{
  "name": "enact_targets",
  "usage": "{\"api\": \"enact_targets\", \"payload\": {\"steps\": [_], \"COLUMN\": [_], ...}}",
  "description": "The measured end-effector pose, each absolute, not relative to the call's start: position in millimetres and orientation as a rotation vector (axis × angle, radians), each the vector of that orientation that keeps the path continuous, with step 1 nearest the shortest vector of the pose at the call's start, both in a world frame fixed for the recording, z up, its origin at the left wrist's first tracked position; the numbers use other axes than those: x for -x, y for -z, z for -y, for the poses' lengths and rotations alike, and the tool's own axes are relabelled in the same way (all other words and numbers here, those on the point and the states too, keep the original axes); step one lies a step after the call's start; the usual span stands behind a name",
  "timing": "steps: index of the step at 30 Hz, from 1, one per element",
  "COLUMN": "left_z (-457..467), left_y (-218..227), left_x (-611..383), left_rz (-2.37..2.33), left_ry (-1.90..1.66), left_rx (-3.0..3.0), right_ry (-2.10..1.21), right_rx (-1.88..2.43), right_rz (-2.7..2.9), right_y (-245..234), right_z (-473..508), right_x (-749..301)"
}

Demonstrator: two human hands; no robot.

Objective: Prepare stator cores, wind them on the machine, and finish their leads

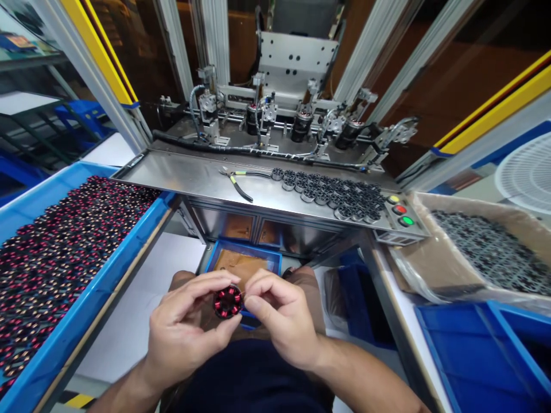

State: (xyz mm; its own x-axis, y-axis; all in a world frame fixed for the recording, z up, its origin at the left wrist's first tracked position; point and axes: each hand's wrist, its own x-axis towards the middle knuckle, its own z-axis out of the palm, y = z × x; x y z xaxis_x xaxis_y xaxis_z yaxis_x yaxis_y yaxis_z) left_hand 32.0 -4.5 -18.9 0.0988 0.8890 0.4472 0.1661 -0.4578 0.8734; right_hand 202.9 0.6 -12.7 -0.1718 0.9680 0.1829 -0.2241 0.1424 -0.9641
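Observation:
My left hand grips a wound motor stator, a black ring with red wire coils inside, between thumb and fingers above my lap. Close against the stator's right side, my right hand pinches thumb and forefinger together at what looks like a thin copper wire end. On the steel ledge ahead lie side cutters with black and yellow-green handles. To their right stand rows of bare stator cores without visible coils.
A winding machine with several stations stands behind the ledge. At left, a blue tray holds many wound stators. A lined cardboard box of grey cores and blue bins are at right. Push buttons sit on the ledge's right end.

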Motion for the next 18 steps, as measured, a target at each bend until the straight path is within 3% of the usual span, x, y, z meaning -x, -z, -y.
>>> {"api": "enact_targets", "payload": {"steps": [18], "left_z": [5], "left_y": [8], "left_x": [-39], "left_rz": [-0.904], "left_ry": [-1.345], "left_rx": [-1.365], "right_ry": [-0.847], "right_rx": [0.642], "right_rz": [1.598], "right_y": [6], "right_z": [-9], "right_x": [-213]}}
